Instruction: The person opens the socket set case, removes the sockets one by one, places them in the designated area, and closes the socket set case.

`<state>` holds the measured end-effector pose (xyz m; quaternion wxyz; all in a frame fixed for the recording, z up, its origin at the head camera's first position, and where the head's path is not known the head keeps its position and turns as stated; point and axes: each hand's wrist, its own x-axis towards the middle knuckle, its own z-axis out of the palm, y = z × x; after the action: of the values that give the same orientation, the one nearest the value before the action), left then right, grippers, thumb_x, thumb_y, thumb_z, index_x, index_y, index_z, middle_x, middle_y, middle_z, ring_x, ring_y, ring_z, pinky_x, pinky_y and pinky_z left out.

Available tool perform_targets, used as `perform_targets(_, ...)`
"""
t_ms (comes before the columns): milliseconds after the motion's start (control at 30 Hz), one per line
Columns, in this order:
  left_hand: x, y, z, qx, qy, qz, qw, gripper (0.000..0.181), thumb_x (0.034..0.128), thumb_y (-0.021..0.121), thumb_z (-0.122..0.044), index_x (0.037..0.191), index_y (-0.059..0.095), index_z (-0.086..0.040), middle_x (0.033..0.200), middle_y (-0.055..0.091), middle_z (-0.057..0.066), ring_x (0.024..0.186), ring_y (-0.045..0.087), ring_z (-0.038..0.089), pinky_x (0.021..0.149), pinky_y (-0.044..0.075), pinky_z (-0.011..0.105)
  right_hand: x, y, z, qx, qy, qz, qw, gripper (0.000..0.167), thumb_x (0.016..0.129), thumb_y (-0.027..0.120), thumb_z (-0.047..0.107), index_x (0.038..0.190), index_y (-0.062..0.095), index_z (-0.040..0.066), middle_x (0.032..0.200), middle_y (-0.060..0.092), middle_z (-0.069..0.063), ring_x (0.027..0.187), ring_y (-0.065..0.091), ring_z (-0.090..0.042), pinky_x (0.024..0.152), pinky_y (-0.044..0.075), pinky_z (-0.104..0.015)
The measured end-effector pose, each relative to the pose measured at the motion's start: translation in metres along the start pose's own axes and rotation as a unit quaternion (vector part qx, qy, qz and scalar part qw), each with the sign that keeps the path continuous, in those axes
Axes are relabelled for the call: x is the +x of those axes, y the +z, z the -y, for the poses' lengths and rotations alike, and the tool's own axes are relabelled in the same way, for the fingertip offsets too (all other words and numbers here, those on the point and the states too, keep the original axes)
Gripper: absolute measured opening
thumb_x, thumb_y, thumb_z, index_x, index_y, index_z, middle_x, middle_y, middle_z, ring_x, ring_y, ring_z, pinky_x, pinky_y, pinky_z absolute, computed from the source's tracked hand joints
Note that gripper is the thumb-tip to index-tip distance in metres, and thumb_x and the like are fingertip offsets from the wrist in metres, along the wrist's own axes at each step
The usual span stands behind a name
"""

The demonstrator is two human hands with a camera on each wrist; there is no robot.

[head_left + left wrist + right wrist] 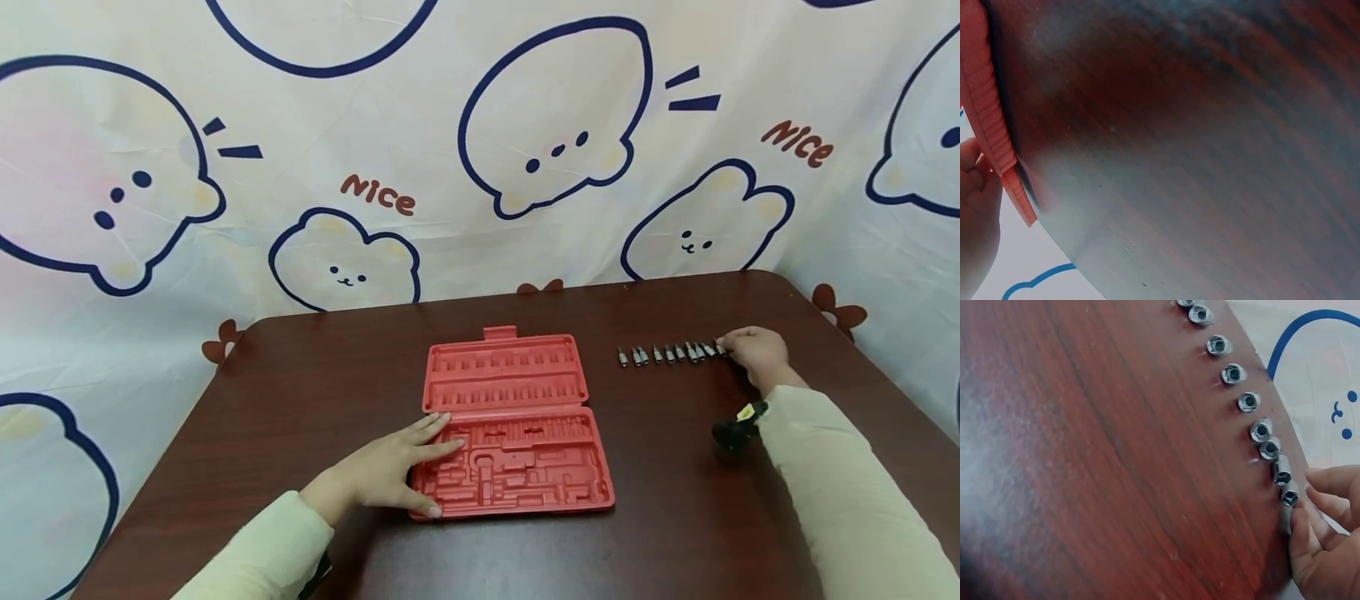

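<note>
A red plastic socket-set case (517, 462) lies unfolded on the table, its moulded recesses facing up. My left hand (390, 467) rests on the left edge of its lower half, fingers spread and the thumb at the near corner. In the left wrist view only part of that hand (979, 212) shows, beside the case's side wall (988, 94). To the right of the case, several small silver sockets (679, 353) lie in a row. My right hand (759, 354) is at the row's right end, where thumb and forefinger pinch the end socket (1289, 497).
The dark brown wooden table (337, 375) reaches back to a patterned cloth (450, 250) hanging behind it. A black wrist device (735, 433) sits at the right sleeve. The case's lid half (506, 375) lies flat toward the back.
</note>
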<state>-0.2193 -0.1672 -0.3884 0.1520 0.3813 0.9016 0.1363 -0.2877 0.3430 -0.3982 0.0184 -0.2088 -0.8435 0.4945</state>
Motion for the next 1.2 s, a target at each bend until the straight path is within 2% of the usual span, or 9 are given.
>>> perform_targets(133,0.0,0.001,0.0,0.004,0.0,0.0,1.0,0.083,0.0636,0.056,-0.066,0.133,0.035,-0.026,0.143,0.015,0.0,0.129,0.008,0.019,0.095,0.026,0.045,-0.006,-0.004,0.001,0.028,-0.002,-0.011,0.9996,0.03,0.087,0.046,0.023,0.105,0.053,-0.001,0.084,0.05,0.0,0.073,0.047,-0.012,0.061,0.043,-0.023)
perform_targets(267,0.0,0.0,0.0,0.008,0.0,-0.004,1.0,0.083,0.0628,0.056,-0.066,0.133,0.036,-0.026,0.143,0.016,0.0,0.129,0.008,0.019,0.095,0.026,0.044,-0.013,-0.004,0.007,0.037,-0.015,-0.011,0.9991,0.032,0.087,0.048,0.026,0.104,0.052,0.0,0.085,0.05,-0.001,0.074,0.048,-0.012,0.064,0.043,-0.026)
perform_targets(333,0.0,0.0,0.0,0.008,-0.002,-0.006,1.0,0.083,0.0627,0.056,-0.066,0.133,0.036,-0.026,0.143,0.016,0.0,0.129,0.009,0.019,0.094,0.026,0.044,-0.015,-0.002,0.011,0.035,-0.032,0.001,0.9989,0.037,0.087,0.047,0.027,0.108,0.049,-0.003,0.089,0.049,-0.004,0.077,0.049,-0.012,0.067,0.044,-0.027)
perform_targets(467,0.0,0.0,0.0,0.004,-0.005,-0.005,1.0,0.083,0.0627,0.056,-0.066,0.133,0.036,-0.026,0.143,0.016,0.0,0.129,0.009,0.02,0.094,0.026,0.045,-0.019,0.009,0.019,0.05,-0.04,0.025,0.9976,0.038,0.086,0.051,0.027,0.108,0.047,-0.003,0.095,0.049,-0.005,0.078,0.05,-0.01,0.071,0.045,-0.028)
perform_targets(633,0.0,0.0,-0.002,0.013,-0.003,-0.004,0.9999,0.084,0.0631,0.056,-0.066,0.133,0.035,-0.026,0.143,0.015,0.0,0.129,0.008,0.019,0.095,0.025,0.043,-0.025,0.026,0.035,0.069,-0.053,0.068,0.9939,0.035,0.086,0.051,0.024,0.108,0.046,-0.003,0.093,0.048,-0.003,0.077,0.052,-0.007,0.075,0.045,-0.03)
perform_targets(767,-0.001,-0.001,-0.002,0.014,-0.005,-0.003,0.9999,0.084,0.0635,0.056,-0.065,0.133,0.034,-0.025,0.143,0.015,0.0,0.129,0.008,0.019,0.095,0.026,0.044,-0.032,0.043,0.051,0.094,-0.06,0.108,0.9879,0.037,0.086,0.052,0.022,0.111,0.043,-0.004,0.096,0.049,-0.006,0.083,0.054,-0.013,0.079,0.043,-0.034)
perform_targets(1000,-0.002,0.0,-0.002,0.016,-0.008,-0.001,0.9998,0.084,0.0635,0.055,-0.066,0.133,0.034,-0.026,0.143,0.015,-0.001,0.129,0.009,0.019,0.094,0.026,0.044,-0.038,0.081,0.073,0.135,-0.045,0.176,0.9739,0.033,0.088,0.049,0.015,0.112,0.042,-0.007,0.119,0.04,-0.026,0.102,0.047,-0.03,0.086,0.039,-0.039)
perform_targets(1200,-0.001,-0.001,-0.002,0.038,0.005,-0.003,0.9992,0.084,0.0644,0.052,-0.068,0.134,0.033,-0.026,0.143,0.014,0.0,0.129,0.009,0.019,0.095,0.027,0.042,-0.04,0.112,0.089,0.127,-0.026,0.218,0.9673,0.035,0.089,0.047,0.013,0.116,0.04,-0.008,0.121,0.041,-0.025,0.105,0.046,-0.033,0.082,0.042,-0.036)
